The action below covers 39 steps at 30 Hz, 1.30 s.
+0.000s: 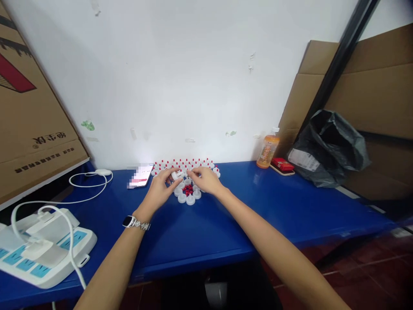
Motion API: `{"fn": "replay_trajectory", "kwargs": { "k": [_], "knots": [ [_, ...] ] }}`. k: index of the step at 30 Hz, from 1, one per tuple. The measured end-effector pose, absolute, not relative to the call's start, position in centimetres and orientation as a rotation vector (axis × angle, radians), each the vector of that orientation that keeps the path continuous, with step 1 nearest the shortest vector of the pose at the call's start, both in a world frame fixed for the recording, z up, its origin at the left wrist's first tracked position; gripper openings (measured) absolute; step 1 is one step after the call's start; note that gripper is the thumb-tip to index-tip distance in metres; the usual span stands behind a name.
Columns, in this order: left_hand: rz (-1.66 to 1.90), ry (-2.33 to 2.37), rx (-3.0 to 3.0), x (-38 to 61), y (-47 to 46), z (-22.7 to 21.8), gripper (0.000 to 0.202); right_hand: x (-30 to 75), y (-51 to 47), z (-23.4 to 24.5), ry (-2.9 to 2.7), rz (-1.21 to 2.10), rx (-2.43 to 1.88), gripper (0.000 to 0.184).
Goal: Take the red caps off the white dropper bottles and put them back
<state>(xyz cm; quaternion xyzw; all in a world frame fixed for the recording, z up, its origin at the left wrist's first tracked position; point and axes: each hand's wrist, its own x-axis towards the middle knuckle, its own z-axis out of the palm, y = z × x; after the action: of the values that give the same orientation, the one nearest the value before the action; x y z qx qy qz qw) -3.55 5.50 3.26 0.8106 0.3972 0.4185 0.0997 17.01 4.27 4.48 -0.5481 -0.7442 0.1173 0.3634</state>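
One blue desk [206, 241] carries everything; on it, in falling size, are one black plastic bag [335, 148] at the far right, one white power strip [72, 254] at the near left, and two bare hands at the middle. The left hand [160, 185] has thumb and fingers clamped on a white cap [176, 175], held above the desk between the hands; the right hand [208, 180] is just beside it, fingertips drawn close, though I cannot tell whether they pinch anything. One orange drink bottle [268, 149] stands far right, one lit phone [143, 175] lies to the left of the caps, and one red packet [282, 164] sits right of the bottle. The held cap looks like light, fairly stiff plastic, unlikely to break but probably smooth enough to slip; its broad round rim seems the surest hold, with thumb and finger on opposite sides (the narrow spout gives far less to grip). At least four more near-side caps [190, 199] lie around a pile of red pieces [187, 190], too jumbled to count. Beyond the hands, red-tipped caps [193, 164] stand in rows by the wall, well over a dozen, the exact number hidden by fingers and overlap.
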Motion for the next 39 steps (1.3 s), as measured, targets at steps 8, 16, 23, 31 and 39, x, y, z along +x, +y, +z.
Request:
{"fn": "replay_trajectory", "kwargs": {
  "k": [8,16,23,31,39],
  "knots": [
    [1.258,1.172,2.327,-0.1,4.2,2.5,0.043,17.5,4.2,4.7,-1.771,0.653,-0.957,0.024],
    [1.372,1.129,2.343,-0.9,4.7,2.5,0.031,20.4,9.8,5.6,-1.88,0.314,-1.425,0.008],
    [1.364,1.176,2.358,-1.8,4.7,2.8,0.024,19.4,12.4,5.3,-2.16,0.16,-1.738,0.012],
    [1.57,1.304,2.221,-2.3,4.8,3.1,0.018,17.4,13.1,5.7,-2.26,0.012,-1.72,0.029],
    [1.577,1.256,2.282,-2.4,4.5,3.6,0.017,16.8,12.7,6.1,-2.142,0.054,-1.739,0.018]
  ]
}}
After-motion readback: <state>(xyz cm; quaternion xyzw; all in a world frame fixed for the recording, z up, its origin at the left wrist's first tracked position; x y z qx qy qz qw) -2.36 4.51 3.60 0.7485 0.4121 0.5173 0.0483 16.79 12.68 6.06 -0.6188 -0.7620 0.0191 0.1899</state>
